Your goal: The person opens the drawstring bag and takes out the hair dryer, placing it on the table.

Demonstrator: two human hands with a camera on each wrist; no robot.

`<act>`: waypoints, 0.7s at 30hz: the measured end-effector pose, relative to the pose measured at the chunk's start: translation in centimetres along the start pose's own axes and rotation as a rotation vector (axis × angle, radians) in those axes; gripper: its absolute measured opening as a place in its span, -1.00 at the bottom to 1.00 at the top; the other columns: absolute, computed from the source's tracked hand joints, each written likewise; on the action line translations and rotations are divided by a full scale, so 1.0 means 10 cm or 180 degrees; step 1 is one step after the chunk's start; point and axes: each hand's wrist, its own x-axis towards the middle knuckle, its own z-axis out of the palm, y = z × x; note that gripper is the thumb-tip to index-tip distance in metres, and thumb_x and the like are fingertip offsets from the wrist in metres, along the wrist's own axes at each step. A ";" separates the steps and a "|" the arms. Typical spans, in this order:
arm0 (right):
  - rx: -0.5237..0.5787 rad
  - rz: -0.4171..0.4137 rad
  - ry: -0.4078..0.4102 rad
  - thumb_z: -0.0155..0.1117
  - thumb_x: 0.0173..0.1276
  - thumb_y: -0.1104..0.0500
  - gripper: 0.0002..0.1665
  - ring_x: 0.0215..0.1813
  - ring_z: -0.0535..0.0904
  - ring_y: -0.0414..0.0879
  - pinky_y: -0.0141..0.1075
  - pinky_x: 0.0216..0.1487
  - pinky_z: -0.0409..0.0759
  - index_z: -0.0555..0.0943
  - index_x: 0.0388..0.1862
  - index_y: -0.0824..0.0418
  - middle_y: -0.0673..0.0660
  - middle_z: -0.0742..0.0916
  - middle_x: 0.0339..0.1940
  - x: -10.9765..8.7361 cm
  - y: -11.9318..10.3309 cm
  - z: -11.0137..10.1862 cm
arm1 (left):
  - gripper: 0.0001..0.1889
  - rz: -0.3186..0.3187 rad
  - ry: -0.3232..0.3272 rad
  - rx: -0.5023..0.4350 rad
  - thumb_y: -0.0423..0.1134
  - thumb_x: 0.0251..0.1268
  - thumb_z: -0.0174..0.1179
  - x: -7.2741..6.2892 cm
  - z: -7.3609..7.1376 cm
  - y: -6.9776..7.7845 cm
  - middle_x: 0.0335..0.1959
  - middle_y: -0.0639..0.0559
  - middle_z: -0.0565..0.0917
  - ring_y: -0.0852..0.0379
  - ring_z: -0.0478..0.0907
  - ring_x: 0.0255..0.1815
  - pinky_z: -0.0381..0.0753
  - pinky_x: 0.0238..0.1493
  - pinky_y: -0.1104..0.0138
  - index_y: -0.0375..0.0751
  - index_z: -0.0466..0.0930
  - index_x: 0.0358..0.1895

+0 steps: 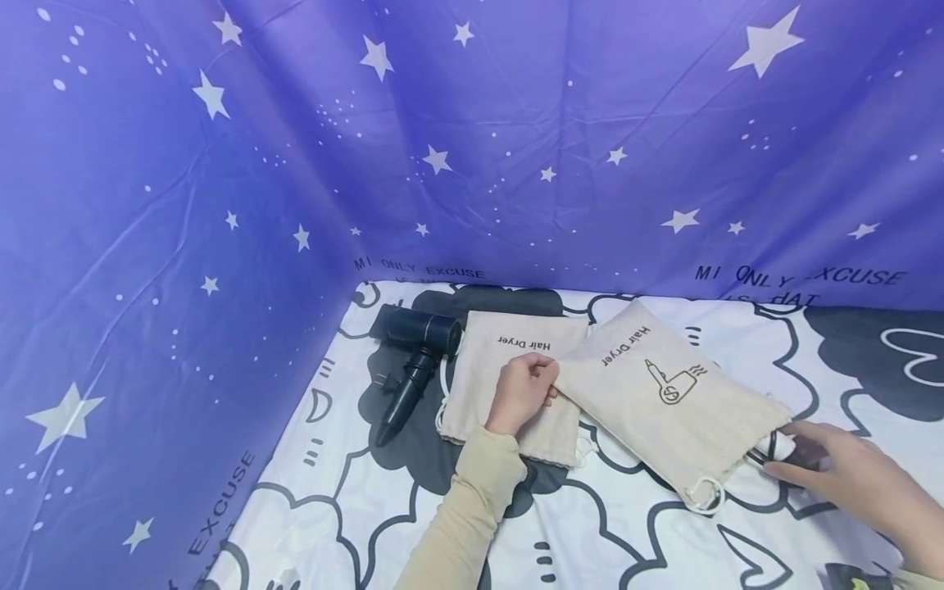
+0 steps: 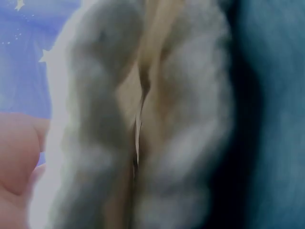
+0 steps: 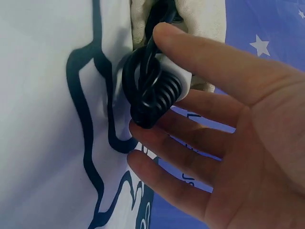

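Note:
A beige drawstring bag [image 1: 627, 385] printed "Hair Dryer" lies slantwise at centre right in the head view. My left hand [image 1: 522, 392] pinches its left corner. From the bag's open mouth at lower right sticks the white end of a hair dryer [image 1: 783, 447], with a coiled black cord [image 3: 151, 90] and a ribbed cord sleeve. Around that end is my right hand [image 1: 848, 475], thumb on the cord and fingers behind the white part. The rest of the hair dryer is hidden inside the bag. Blurred pale fabric [image 2: 186, 119] covers most of the left wrist view.
A second beige bag [image 1: 479, 385] lies flat under my left hand, partly beneath the first. Left of it rests a dark hair dryer [image 1: 413, 336]. A dark object [image 1: 855, 578] shows at the lower right edge. Purple star-printed curtains [image 1: 516, 123] stand behind and left.

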 end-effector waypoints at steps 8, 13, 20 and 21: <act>-0.0071 0.0039 -0.0059 0.48 0.04 -0.33 0.16 0.04 0.43 0.63 0.41 -0.07 0.39 0.38 0.17 0.64 0.65 0.56 0.00 0.01 0.05 0.05 | -0.86 -0.0046 0.0048 0.0148 -0.26 0.36 0.20 -0.01 0.04 0.03 -0.65 0.11 0.64 0.30 0.51 -0.75 0.51 -0.43 0.47 -0.23 0.71 -0.17; -0.0107 0.0109 -0.0058 0.43 0.10 -0.34 0.13 0.07 0.38 0.66 0.43 -0.04 0.36 0.39 0.20 0.61 0.69 0.51 0.08 0.02 0.08 0.02 | -0.88 0.0027 0.0029 0.0025 -0.31 0.37 0.19 0.02 0.03 0.03 -0.64 0.04 0.65 0.22 0.53 -0.74 0.53 -0.52 0.46 -0.27 0.69 -0.20; -0.0188 0.0151 0.0089 0.52 0.00 -0.30 0.12 0.00 0.42 0.64 0.44 -0.06 0.37 0.44 0.15 0.62 0.68 0.57 -0.05 -0.01 0.19 0.02 | -0.90 0.0010 -0.0033 -0.0182 -0.36 0.35 0.21 0.05 -0.02 0.01 -0.57 -0.01 0.68 0.20 0.57 -0.72 0.60 -0.56 0.41 -0.32 0.69 -0.23; -0.0187 0.0145 0.0099 0.52 -0.01 -0.29 0.11 -0.01 0.44 0.64 0.44 -0.06 0.37 0.45 0.14 0.62 0.67 0.59 -0.09 -0.02 0.21 0.02 | -0.90 0.0004 -0.0037 -0.0189 -0.36 0.34 0.21 0.05 -0.03 0.00 -0.57 -0.01 0.68 0.20 0.57 -0.72 0.60 -0.56 0.41 -0.32 0.69 -0.23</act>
